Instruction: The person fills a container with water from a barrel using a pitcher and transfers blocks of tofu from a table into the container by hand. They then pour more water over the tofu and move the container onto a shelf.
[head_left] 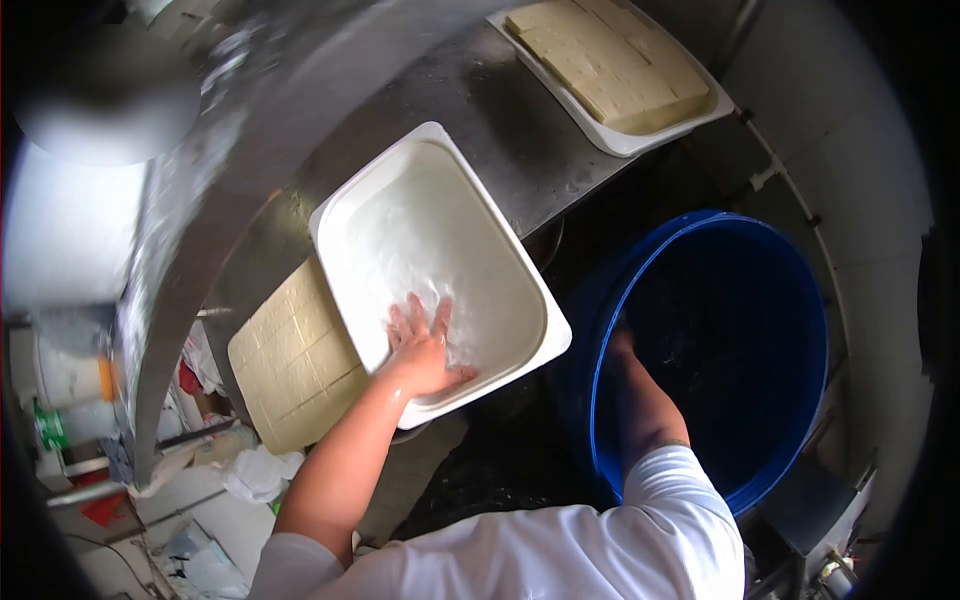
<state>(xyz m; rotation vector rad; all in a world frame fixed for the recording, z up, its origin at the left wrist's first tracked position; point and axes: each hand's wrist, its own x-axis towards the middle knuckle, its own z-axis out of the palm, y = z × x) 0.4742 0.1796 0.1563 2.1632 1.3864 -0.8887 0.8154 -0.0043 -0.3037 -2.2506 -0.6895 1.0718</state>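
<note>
My left hand (421, 352) is in the near end of a white rectangular tray (470, 200) that holds clear, rippling liquid. Its fingers are spread and hold nothing. The right arm reaches down inside a large blue barrel (600, 400), where my right hand (621, 338) shows only in part against the dark inner wall; its fingers are hidden. Beside the white tray, partly under its left edge, lies a pale slab (290, 360) scored into blocks.
The white tray rests on a metal table (480, 110). At the table's far right corner stands another white tray (613, 140) with pale cut blocks (610, 60). A pipe (815, 220) runs along the right wall. Cloths and containers (75, 370) are at the lower left.
</note>
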